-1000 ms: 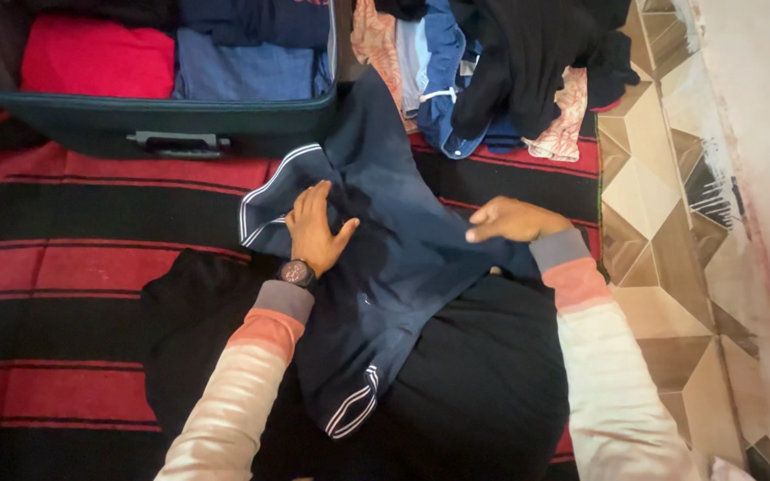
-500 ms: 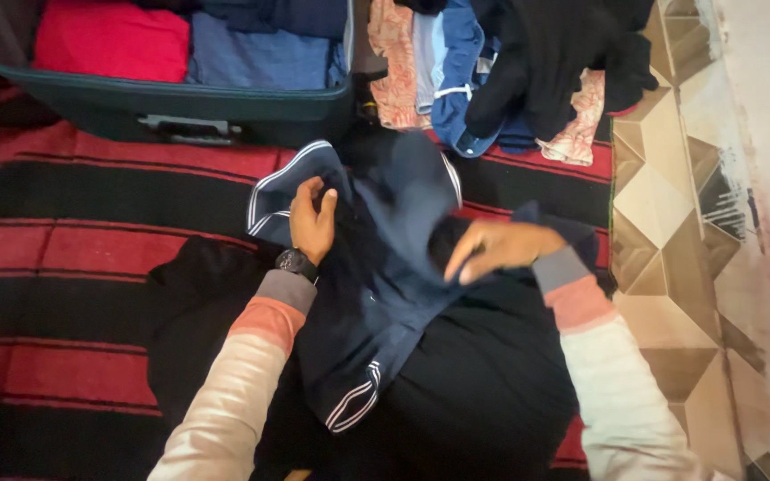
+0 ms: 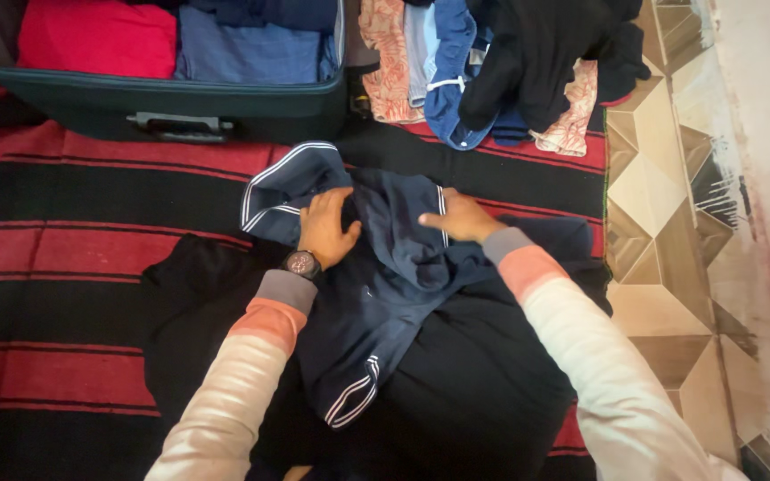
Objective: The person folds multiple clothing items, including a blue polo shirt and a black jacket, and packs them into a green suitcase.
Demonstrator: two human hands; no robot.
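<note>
A navy garment [image 3: 385, 285] with white striped trim lies across a black cloth [image 3: 474, 392] in front of me. My left hand [image 3: 325, 229], a dark watch on its wrist, presses on the garment's left part beside a striped cuff [image 3: 271, 183], its fingers curled into the fabric. My right hand [image 3: 453, 216] rests on the folded-over top part, with its fingers at a white-striped edge. Both arms wear pale sleeves with pink and grey cuffs.
An open dark suitcase [image 3: 225, 107] at the top left holds folded red [image 3: 100, 36] and blue [image 3: 251, 53] clothes. A loose heap of clothes [image 3: 510, 71] lies at the top middle. A red and black striped rug [image 3: 64, 267] covers the floor, with patterned tiles [image 3: 661, 196] to the right.
My right hand has pulled the garment's far part back toward me and folded it over, moving left and up. My left hand stayed on the fabric.
</note>
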